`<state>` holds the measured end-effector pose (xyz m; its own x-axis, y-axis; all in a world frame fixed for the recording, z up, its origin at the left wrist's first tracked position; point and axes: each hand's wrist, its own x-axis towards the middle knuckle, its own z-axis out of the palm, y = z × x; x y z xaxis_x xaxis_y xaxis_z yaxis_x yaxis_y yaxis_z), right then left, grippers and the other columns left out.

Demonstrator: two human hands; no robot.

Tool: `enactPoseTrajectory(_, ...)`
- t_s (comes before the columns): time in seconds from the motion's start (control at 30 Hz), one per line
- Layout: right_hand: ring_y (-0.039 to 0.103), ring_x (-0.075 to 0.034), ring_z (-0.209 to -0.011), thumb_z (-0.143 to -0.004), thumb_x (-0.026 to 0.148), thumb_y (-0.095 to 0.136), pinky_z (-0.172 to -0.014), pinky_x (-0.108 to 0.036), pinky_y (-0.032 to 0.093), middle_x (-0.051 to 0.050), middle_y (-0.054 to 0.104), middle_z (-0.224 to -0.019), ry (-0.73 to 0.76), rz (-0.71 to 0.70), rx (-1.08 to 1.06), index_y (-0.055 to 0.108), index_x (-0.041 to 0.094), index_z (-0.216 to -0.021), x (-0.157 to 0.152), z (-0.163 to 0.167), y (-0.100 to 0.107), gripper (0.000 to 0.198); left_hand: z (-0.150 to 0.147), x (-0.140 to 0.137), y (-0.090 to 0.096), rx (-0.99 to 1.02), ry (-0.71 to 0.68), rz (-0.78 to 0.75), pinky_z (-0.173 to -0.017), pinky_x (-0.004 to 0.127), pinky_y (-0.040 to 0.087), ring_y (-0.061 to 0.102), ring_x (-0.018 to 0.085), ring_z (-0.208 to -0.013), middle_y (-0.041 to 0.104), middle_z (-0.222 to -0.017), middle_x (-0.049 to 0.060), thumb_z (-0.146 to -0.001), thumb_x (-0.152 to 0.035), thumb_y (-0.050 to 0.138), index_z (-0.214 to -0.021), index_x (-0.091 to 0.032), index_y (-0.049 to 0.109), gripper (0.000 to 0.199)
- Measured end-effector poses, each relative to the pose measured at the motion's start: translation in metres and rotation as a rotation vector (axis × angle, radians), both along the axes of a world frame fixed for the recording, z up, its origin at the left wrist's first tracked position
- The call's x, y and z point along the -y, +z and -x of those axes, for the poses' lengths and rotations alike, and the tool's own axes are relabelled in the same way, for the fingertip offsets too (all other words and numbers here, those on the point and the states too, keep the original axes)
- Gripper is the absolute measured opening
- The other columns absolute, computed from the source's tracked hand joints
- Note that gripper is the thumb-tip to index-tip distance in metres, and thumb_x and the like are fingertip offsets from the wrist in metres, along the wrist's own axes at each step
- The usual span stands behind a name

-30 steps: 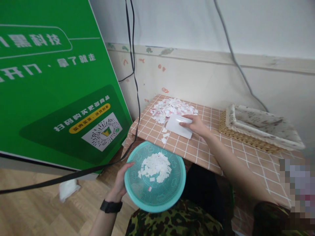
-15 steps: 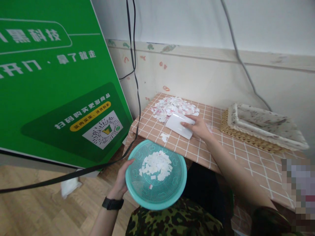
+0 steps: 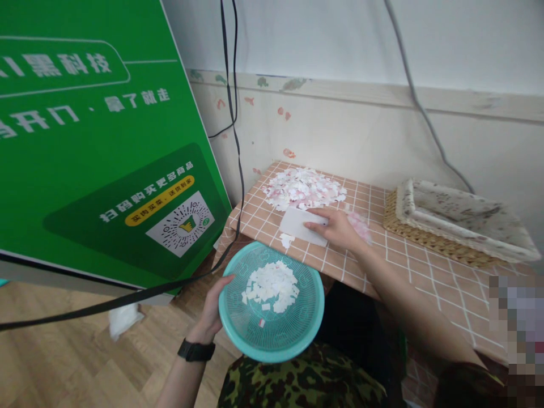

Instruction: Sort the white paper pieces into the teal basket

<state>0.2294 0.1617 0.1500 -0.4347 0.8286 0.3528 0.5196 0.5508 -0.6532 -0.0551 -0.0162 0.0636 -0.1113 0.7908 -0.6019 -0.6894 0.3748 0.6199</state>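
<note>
My left hand (image 3: 215,303) grips the left rim of a teal plastic colander (image 3: 272,345), held just below the table's front edge. Inside the colander lies a heap of small white paper scraps (image 3: 274,285), one with a red mark. Over the table, my right hand (image 3: 334,228) pinches a flat white card (image 3: 298,225) between thumb and fingers. Behind the card spreads a larger pile of white and pinkish paper scraps (image 3: 304,187). A few white scraps (image 3: 287,240) lie by the card's near edge, and pink ones (image 3: 360,226) show beside my right wrist.
A cloth-lined wicker basket (image 3: 450,252) stands at the right on the checked tablecloth (image 3: 419,266). A green cabinet (image 3: 127,141) rises on the left. A black strap (image 3: 187,279) hangs across near the colander. A white bag (image 3: 124,320) lies on the wooden floor.
My right hand has drawn the card slightly toward the table's front edge and tilted it, uncovering more of the pile and the pink scraps. My left hand and the colander have barely moved.
</note>
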Motion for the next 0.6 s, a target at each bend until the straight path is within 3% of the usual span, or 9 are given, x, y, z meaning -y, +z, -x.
enactPoseTrajectory(0.17,0.06,-0.024,-0.102,-0.077,0.039,0.061,-0.09,-0.041,0.046,-0.004,0.065,-0.111,-0.103,-0.02,-0.052,0.064,0.025,-0.11,0.015,-0.008,0.0,0.036,0.002,0.0,-0.004,0.003,-0.001,0.008,-0.059,0.029,0.051,0.063,0.017,-0.055,0.071,-0.064,0.005,-0.071,-0.023,0.065,-0.073,-0.012,0.067,0.011)
enactPoseTrajectory(0.33,0.063,-0.024,-0.095,-0.079,0.04,0.059,-0.083,-0.041,0.051,-0.003,0.066,-0.11,-0.039,0.033,0.012,0.063,0.026,-0.111,0.032,-0.013,0.0,0.035,0.002,0.0,-0.007,0.002,-0.008,-0.012,-0.059,0.029,0.051,0.064,0.018,-0.056,0.071,-0.065,0.005,-0.07,-0.022,0.065,-0.074,-0.012,0.067,0.011)
enactPoseTrajectory(0.47,0.063,-0.025,-0.096,-0.079,0.04,0.059,-0.084,-0.042,0.05,-0.003,0.066,-0.11,-0.123,-0.016,-0.018,0.064,0.027,-0.111,0.036,-0.015,-0.001,0.034,0.001,0.001,-0.005,-0.006,-0.014,-0.005,-0.058,0.029,0.051,0.063,0.017,-0.055,0.071,-0.065,0.006,-0.071,-0.022,0.065,-0.074,-0.011,0.067,0.012)
enactPoseTrajectory(0.6,0.064,-0.025,-0.092,-0.08,0.038,0.057,-0.082,-0.042,0.051,-0.003,0.066,-0.109,-0.115,-0.001,0.019,0.063,0.027,-0.112,0.04,-0.015,-0.003,0.034,0.0,0.0,-0.003,0.0,-0.016,0.006,-0.057,0.029,0.051,0.063,0.017,-0.054,0.071,-0.064,0.006,-0.071,-0.022,0.065,-0.072,-0.012,0.067,0.011)
